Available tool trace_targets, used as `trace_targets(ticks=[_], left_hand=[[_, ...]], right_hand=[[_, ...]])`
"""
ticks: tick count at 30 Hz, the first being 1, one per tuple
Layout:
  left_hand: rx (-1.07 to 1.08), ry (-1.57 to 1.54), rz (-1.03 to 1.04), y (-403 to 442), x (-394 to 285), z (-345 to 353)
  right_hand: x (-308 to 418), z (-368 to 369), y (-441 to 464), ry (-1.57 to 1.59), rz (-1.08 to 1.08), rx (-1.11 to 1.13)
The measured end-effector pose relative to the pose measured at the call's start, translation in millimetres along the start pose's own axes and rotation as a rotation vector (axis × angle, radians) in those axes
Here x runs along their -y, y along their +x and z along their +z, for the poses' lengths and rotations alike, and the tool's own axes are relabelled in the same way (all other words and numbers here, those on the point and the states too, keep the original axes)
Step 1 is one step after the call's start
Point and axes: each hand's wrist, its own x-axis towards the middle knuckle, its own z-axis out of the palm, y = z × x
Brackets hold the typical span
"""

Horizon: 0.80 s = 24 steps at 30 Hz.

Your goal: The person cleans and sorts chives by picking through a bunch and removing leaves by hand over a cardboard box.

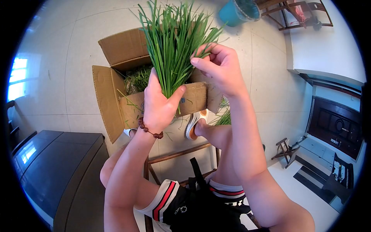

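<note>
A thick bunch of long green blades (170, 46) stands upright and fanned out at the top, held near its lower end by my left hand (160, 102), which wears a brown bead bracelet (143, 125). At the bunch's right edge is my right hand (216, 67), its thumb and forefinger pinched near some of the outer blades; what lies between the fingertips is too small to make out. Behind and below the bunch sits an open cardboard box (106, 92) with more greens (139, 79) inside, partly hidden by my left hand and the bunch.
A blue bucket (232, 15) is at the top right near a wooden stand (284, 11). More greens (224, 116) lie on the floor beside my foot (199, 125). A dark glossy cabinet (58, 170) is at the lower left. A small folding stool (285, 152) stands at the right.
</note>
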Motion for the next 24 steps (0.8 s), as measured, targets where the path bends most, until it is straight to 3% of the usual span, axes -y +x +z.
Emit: trace_targets(ticks=[9, 11, 13, 15, 17, 19, 24], left_hand=[[-0.002, 0.099, 0.000, 1, 4, -1], [0.003, 0.134, 0.004, 0, 6, -2], [0.006, 0.165, 0.013, -1, 6, -3], [0.004, 0.190, 0.020, -1, 5, -5], [0.003, 0.211, 0.025, 0, 1, -4], [0.011, 0.173, -0.032, 1, -8, -2], [0.000, 0.210, 0.005, 1, -9, -3]], right_hand=[[1, -9, 1, 0.196, 0.102, -0.087], [1, -19, 3, 0.462, 0.091, -0.129], [8, -21, 3, 0.413, 0.054, -0.150], [8, -20, 1, 0.079, -0.032, -0.065], [3, -8, 0, 0.028, -0.008, -0.047], [0, 4, 0, -0.228, -0.036, -0.075], [1, 10, -1, -0.254, -0.015, -0.097]])
